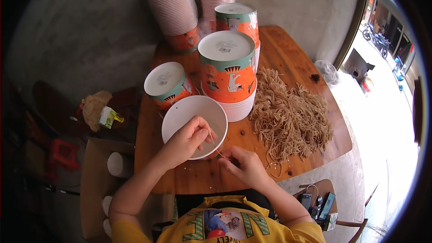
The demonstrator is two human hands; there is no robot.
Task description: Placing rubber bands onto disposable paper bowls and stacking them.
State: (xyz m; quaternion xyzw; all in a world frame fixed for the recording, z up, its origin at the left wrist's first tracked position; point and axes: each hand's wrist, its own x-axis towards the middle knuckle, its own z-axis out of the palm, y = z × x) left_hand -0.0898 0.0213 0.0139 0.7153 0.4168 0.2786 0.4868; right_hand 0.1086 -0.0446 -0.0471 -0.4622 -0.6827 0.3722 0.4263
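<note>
A paper bucket [177, 113] stands mouth up near the table's front edge, its white inside showing. Over its rim my left hand [191, 137] is closed on a thin tan cord [216, 148]. My right hand [245, 165], just right of the bucket, pinches the cord's other end, and a short length runs between the two. Where the cord meets the bucket wall I cannot make out. A big tangled heap of tan cords [292, 114] lies to the right of the buckets.
Upside-down orange and green buckets [229, 78] stand stacked behind, with another bucket [164, 81] at left. Tall wrapped bucket stacks [171, 6] lean at the wall. A cardboard box [96, 171] holding white buckets is left of the wooden table [155, 171]; a stool [321, 198] carries small devices.
</note>
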